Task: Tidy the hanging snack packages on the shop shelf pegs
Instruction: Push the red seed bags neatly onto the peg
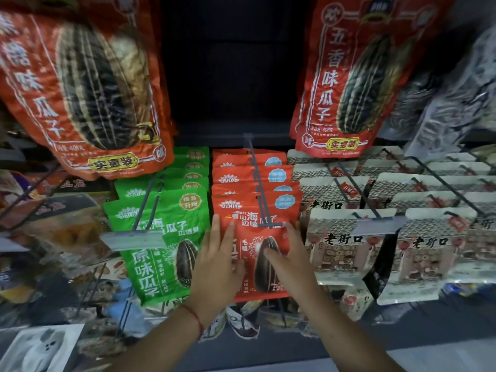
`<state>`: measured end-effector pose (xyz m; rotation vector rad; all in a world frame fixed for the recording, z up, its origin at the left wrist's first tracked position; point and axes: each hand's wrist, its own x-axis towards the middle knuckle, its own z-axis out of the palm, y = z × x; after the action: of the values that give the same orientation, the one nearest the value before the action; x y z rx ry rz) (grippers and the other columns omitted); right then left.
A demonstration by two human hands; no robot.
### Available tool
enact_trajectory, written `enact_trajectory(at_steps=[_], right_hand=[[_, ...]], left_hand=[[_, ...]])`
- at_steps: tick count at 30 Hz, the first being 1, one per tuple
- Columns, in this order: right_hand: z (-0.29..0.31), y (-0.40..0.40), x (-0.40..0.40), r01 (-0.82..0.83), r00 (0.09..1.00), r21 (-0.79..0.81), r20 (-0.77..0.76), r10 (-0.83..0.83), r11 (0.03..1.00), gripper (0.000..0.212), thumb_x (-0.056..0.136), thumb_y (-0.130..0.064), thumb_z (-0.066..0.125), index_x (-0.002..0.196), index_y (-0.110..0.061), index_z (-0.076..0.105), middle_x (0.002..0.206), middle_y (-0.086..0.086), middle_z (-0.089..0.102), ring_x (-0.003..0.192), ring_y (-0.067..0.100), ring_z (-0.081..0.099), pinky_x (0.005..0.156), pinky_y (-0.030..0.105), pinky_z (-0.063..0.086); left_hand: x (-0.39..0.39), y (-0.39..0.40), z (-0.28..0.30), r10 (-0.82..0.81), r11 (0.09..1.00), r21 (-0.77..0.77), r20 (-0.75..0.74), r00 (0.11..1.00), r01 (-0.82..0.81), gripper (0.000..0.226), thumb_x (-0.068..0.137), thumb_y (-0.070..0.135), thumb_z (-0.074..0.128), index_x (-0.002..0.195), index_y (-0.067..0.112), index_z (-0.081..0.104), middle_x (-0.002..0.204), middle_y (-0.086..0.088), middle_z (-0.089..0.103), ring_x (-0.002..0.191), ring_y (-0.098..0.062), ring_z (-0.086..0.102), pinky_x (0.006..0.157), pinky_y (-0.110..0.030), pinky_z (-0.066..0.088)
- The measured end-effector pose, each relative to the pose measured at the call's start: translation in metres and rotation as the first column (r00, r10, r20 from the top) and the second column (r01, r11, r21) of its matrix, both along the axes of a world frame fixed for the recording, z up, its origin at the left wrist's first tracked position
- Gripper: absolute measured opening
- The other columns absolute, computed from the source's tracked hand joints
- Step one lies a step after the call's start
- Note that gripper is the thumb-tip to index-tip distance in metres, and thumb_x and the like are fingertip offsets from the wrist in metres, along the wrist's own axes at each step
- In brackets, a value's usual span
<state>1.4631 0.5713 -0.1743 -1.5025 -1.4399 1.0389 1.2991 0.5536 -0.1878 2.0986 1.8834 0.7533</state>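
As both hands lay flat with fingers straight on the front red package [255, 253], which hung long axis vertical on the middle peg [259, 183], the left hand [218, 267] pressed its left edge and the right hand [291, 260] its right, equally near.

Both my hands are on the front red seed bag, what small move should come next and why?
Probably nudge the front red bag straight, then slide it back on its peg. The left hand and right hand lie flat on it, and the bags behind sit staggered.
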Motion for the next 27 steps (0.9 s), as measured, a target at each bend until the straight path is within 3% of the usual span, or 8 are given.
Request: enact_trajectory(at_steps=[3, 5, 7, 10, 12, 16, 20, 27], right_hand=[[-0.016, -0.016, 0.004, 0.032, 0.961, -0.036, -0.272, -0.04, 0.999, 0.055, 0.088, -0.009, 0.061, 0.129, -0.042, 0.046, 0.117, -0.012, 0.066, 0.107, 0.008, 0.065, 0.09, 0.035, 0.054], [-0.029, -0.022, 0.003, 0.101, 0.925, -0.171, -0.346, -0.156, 0.98, 0.054, 0.089, -0.01, 0.063, 0.133, -0.035, 0.045, 0.115, -0.011, 0.067, 0.103, 0.009, 0.066, 0.083, 0.029, 0.053], [-0.04, -0.022, 0.0, 0.147, 0.899, -0.393, -0.329, -0.289, 0.907, 0.051, 0.089, -0.033, 0.067, 0.136, -0.033, 0.045, 0.117, -0.009, 0.066, 0.104, 0.014, 0.064, 0.087, 0.038, 0.051], [-0.047, -0.016, -0.001, 0.09, 0.84, -0.699, -0.33, -0.431, 0.709, 0.07, 0.075, -0.073, 0.059, 0.129, -0.028, 0.052, 0.125, 0.007, 0.061, 0.1, 0.025, 0.058, 0.09, 0.047, 0.048], [-0.045, -0.009, -0.003, 0.017, 0.813, -0.754, -0.373, -0.448, 0.657, 0.088, 0.064, -0.084, 0.055, 0.127, -0.022, 0.057, 0.126, 0.013, 0.061, 0.098, 0.03, 0.057, 0.092, 0.05, 0.047], [-0.032, 0.009, -0.006, -0.033, 0.705, -0.712, -0.514, -0.489, 0.702, 0.082, 0.067, -0.081, 0.055, 0.115, -0.015, 0.065, 0.104, 0.018, 0.072, 0.099, 0.037, 0.067, 0.094, 0.057, 0.049], [-0.032, 0.013, -0.013, -0.024, 0.68, -0.687, -0.543, -0.492, 0.726, 0.077, 0.068, -0.076, 0.061, 0.111, -0.013, 0.065, 0.099, 0.019, 0.073, 0.095, 0.038, 0.069, 0.09, 0.06, 0.051], [-0.034, 0.022, -0.027, 0.057, 0.687, -0.704, -0.487, -0.539, 0.708, 0.1, 0.045, -0.082, 0.069, 0.121, -0.017, 0.061, 0.104, 0.014, 0.073, 0.095, 0.036, 0.07, 0.09, 0.058, 0.052]], left_hand=[[0.004, -0.021, -0.012, 0.082, 0.997, -0.04, 0.359, 0.93, -0.072, 0.083, 0.09, 0.022, 0.063, 0.151, 0.037, 0.008, 0.141, 0.011, 0.024, 0.118, -0.004, 0.045, 0.087, -0.014, 0.047], [0.007, -0.029, -0.024, 0.193, 0.977, -0.196, 0.639, 0.745, -0.085, 0.072, 0.089, 0.021, 0.066, 0.143, 0.039, 0.021, 0.133, 0.009, 0.043, 0.112, -0.004, 0.055, 0.089, -0.023, 0.051], [0.011, -0.033, -0.026, 0.339, 0.919, -0.394, 0.79, 0.51, -0.001, 0.047, 0.093, 0.021, 0.062, 0.127, 0.037, 0.033, 0.122, 0.007, 0.058, 0.103, -0.004, 0.061, 0.079, -0.023, 0.053], [0.015, -0.032, -0.024, 0.471, 0.815, -0.566, 0.773, 0.425, 0.125, 0.019, 0.098, 0.033, 0.052, 0.111, 0.036, 0.039, 0.103, 0.014, 0.06, 0.087, -0.002, 0.056, 0.085, -0.033, 0.045], [0.015, -0.024, -0.025, 0.526, 0.771, -0.618, 0.753, 0.396, 0.151, 0.028, 0.097, 0.043, 0.049, 0.12, 0.033, 0.037, 0.1, 0.013, 0.059, 0.087, -0.01, 0.057, 0.086, -0.04, 0.046], [0.017, -0.011, -0.023, 0.55, 0.775, -0.62, 0.759, 0.347, 0.127, 0.035, 0.093, 0.057, 0.044, 0.116, 0.03, 0.052, 0.098, 0.007, 0.069, 0.073, -0.005, 0.069, 0.052, -0.022, 0.052], [0.015, -0.002, -0.028, 0.588, 0.762, -0.637, 0.756, 0.287, 0.117, 0.06, 0.089, 0.068, 0.041, 0.127, 0.023, 0.053, 0.108, 0.001, 0.071, 0.094, -0.015, 0.067, 0.069, -0.031, 0.048], [0.011, 0.009, -0.03, 0.642, 0.704, -0.704, 0.689, 0.338, 0.097, 0.084, 0.078, 0.078, 0.046, 0.131, 0.013, 0.044, 0.109, -0.005, 0.069, 0.088, -0.017, 0.068, 0.059, -0.027, 0.049]])
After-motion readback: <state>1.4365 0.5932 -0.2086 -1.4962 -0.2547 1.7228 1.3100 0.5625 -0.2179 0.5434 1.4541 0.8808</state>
